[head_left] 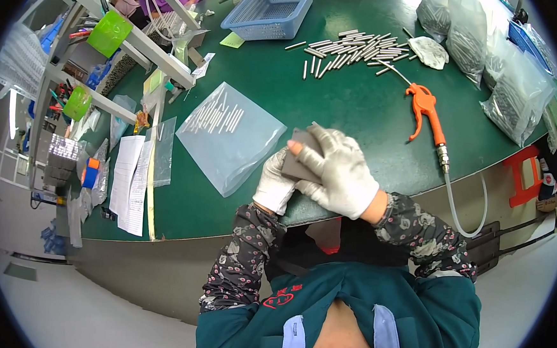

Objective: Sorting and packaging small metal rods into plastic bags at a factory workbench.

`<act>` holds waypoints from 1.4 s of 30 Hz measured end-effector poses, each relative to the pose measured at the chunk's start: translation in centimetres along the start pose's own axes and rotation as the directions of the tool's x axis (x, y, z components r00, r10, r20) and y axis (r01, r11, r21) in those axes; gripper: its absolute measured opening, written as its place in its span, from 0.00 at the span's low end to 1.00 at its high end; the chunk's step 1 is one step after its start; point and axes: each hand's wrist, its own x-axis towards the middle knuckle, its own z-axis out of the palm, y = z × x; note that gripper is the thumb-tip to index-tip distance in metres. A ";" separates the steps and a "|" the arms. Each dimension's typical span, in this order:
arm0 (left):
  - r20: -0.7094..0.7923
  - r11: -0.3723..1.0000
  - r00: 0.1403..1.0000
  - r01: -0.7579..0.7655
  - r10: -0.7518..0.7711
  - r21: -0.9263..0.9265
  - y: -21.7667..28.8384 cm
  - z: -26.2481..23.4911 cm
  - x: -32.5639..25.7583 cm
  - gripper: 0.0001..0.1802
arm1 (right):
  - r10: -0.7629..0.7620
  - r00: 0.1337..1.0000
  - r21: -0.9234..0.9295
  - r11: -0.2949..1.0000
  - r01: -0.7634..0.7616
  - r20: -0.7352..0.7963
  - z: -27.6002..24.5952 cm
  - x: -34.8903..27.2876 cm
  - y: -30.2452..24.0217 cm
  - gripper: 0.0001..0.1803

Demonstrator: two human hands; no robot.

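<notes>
Over the front edge of the green table, my gloved hands are together around a flat dark grey block (300, 157). My left hand (274, 184) grips it from the left and below, most of its fingers hidden behind the block. My right hand (342, 170) is closed over its right side, a bare fingertip showing through the white glove. Whether anything small lies between block and hands is hidden. Left of them, a clear plastic bag (228, 161) lies flat with several slim metal pins (217, 118) on or in it. A loose heap of metal pins (362, 49) lies farther off.
An orange air blow gun (428, 110) with a pale hose rests at the right. Behind it stand filled plastic bags (519, 99) and a crumpled white cloth (429, 52). A blue basket (272, 11) sits at the back; paper sheets (131, 178) and a metal frame (134, 37) are left.
</notes>
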 end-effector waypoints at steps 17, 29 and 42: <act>0.033 0.978 0.994 0.111 -0.107 -0.178 1.7 0.4 0.0 0.10 | 0.163 0.987 -0.083 0.983 -0.163 -0.015 0.6 0.7 2.1 0.31; 0.051 0.973 0.972 0.230 -0.231 0.022 1.6 0.1 0.0 0.10 | 0.082 0.995 0.063 0.995 -0.079 -0.051 -0.8 0.5 1.5 0.31; 0.079 0.979 0.976 0.201 -0.202 0.019 1.9 0.0 0.3 0.06 | 0.439 0.896 -0.185 0.878 -0.442 -0.059 -0.5 -0.1 6.1 0.30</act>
